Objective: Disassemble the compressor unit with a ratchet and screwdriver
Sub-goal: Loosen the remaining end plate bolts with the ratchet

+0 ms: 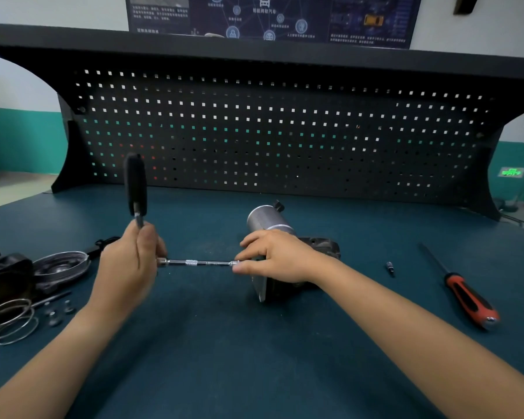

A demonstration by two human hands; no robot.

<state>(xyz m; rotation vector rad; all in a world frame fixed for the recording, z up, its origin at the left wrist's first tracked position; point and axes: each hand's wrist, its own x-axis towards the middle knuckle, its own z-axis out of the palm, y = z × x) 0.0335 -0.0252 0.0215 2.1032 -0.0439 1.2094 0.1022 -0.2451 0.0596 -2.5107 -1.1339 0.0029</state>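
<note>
The left grip [130,264] clenched the ratchet [136,186] near its head, handle upright, and the right grip [279,257] pinched the extension bar [198,262] at the compressor unit [270,222], mid-frame on the desk [254,358]: likely heavy, rigid, best steadied by its housing; both forearms reached forward.

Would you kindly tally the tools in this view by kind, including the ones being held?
ratchet: 1
extension bar: 1
screwdriver: 1
loose bit: 1
Total: 4
</note>
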